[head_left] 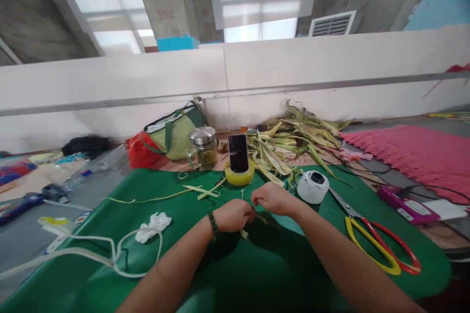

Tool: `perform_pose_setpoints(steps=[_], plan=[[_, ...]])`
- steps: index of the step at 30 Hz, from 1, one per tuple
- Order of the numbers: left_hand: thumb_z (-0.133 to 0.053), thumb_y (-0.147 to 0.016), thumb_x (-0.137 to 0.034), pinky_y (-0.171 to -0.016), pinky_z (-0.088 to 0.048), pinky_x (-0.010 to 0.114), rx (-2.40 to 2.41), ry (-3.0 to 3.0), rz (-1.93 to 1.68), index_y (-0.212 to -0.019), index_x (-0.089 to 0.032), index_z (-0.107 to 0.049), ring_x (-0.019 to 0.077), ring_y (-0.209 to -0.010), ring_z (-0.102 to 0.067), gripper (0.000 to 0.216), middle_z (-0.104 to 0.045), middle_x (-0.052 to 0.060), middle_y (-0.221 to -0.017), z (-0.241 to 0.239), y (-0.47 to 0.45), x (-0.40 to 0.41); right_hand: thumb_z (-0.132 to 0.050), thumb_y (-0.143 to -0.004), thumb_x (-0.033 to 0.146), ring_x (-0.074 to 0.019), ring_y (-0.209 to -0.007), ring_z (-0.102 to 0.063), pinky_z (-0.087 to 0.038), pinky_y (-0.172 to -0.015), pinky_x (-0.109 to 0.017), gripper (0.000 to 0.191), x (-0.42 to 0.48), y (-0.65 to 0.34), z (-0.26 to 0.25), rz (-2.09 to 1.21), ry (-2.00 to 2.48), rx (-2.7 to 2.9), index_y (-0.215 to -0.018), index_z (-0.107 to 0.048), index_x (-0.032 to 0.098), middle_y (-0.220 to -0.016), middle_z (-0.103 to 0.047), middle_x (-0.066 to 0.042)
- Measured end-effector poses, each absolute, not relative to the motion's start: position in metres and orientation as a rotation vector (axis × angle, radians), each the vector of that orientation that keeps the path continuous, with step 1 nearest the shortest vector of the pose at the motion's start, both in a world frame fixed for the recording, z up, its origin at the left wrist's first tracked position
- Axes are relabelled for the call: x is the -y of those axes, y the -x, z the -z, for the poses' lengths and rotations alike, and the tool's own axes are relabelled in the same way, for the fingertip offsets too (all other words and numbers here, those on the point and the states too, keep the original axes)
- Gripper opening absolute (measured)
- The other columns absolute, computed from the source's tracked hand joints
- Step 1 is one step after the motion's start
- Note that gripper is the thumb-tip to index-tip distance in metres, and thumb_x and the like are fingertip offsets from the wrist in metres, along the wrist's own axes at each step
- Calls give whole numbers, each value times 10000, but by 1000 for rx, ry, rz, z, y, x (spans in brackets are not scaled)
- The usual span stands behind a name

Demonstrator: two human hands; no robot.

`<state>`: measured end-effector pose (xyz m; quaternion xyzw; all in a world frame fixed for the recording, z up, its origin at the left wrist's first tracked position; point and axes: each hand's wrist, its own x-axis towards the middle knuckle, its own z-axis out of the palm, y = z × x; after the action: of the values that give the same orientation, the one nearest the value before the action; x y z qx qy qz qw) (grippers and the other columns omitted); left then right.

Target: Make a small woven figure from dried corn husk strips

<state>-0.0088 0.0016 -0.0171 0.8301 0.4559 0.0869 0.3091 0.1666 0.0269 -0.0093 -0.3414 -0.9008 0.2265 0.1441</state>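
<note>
Pale strip (244, 234), long axis fore-and-aft, in curled left hand (234, 215); right hand (272, 198) pinched closed, hold unclear.

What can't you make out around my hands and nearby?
In the head view:
Middle of the pale strip: hidden by the left hand.
What, if anything, the right hand pinches: too small and blurred.
Screen details on the phone: too small.
Where the white cord leads: cut off by the left edge.
Full extent of the pink cloth: cut off by the right edge.
</note>
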Motion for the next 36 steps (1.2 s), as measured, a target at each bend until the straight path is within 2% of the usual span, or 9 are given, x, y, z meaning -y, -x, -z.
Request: perform_pose_setpoints(steps=[2, 4, 7, 13, 17, 19, 22, 29, 36], plan=[[-522, -822, -318, -580, -428, 228, -709, -1981, -88, -646, -165, -584, 110, -533, -482, 242, -527, -8, -582, 9, 14, -3, -446, -689, 80, -129, -582, -552, -387, -577, -213, 238, -35, -173, 10, -998, 845, 2454, -657, -672, 145, -621, -646, -11], [-416, -866, -468, -549, -435, 241, -736, -1817, -445, -661, -165, -540, 101, -484, -408, 387, -425, -30, -537, 4, 18, -8, -444, -710, 109, -120, -525, -515, -373, -528, -211, 233, -39, -171, 13, -1149, 838, 2279, -692, -675, 135, -573, -611, -1], [-293, -912, -345, -588, -438, 248, -1310, -1916, -791, -655, -177, -496, 134, -565, -463, 368, -431, -11, -573, 5, 14, -15, -433, -742, 113, -134, -565, -543, -377, -552, -220, 256, -34, -159, 18, -950, 973, 2225, -742, -687, 141, -631, -648, -23], [-513, -716, -93, -656, -406, 309, -1565, -2133, -480, -540, -176, -505, 195, -629, -536, 195, -520, 41, -555, 19, 2, -1, -459, -740, 100, -196, -668, -607, -375, -601, -254, 237, -18, -154, 16, -346, 1188, 2642, -735, -688, 160, -715, -698, -90], [-609, -711, -229, -572, -401, 256, -813, -1958, -150, -547, -183, -573, 135, -517, -479, 174, -539, 11, -543, 4, 15, 4, -434, -671, 86, -139, -608, -567, -391, -590, -221, 243, -26, -167, 12, -995, 772, 2507, -660, -666, 158, -659, -664, -22], [-581, -753, -437, -498, -391, 245, -677, -1633, -362, -585, -179, -564, 114, -459, -427, 308, -475, -7, -519, -2, 21, -1, -435, -681, 118, -117, -532, -515, -383, -546, -213, 220, -31, -168, 11, -1252, 623, 2285, -643, -649, 151, -587, -609, 5], [-544, -753, -540, -501, -397, 242, -836, -1421, -861, -595, -192, -513, 95, -432, -320, 384, -285, -74, -458, 1, 17, -9, -450, -691, 124, -109, -510, -482, -372, -540, -217, 201, -37, -163, 15, -1171, 708, 2094, -609, -630, 157, -548, -569, 20], [-487, -794, -336, -559, -345, 242, -1339, -1813, -1226, -493, -185, -446, 115, -525, -382, 340, -405, -30, -503, 25, -5, -15, -426, -764, 84, -131, -611, -549, -376, -622, -231, 264, -25, -151, 24, -579, 986, 2179, -722, -666, 185, -662, -649, -6], [-627, -707, -469, -658, -464, 272, -1067, -1185, -1234, -754, -141, -666, 171, -715, -584, 334, -651, 49, -756, 26, -7, -17, -434, -903, 338, -159, -581, -555, -353, -570, -255, 304, -10, -152, 11, -559, 1168, 2121, -1038, -639, 160, -733, -672, -49]])
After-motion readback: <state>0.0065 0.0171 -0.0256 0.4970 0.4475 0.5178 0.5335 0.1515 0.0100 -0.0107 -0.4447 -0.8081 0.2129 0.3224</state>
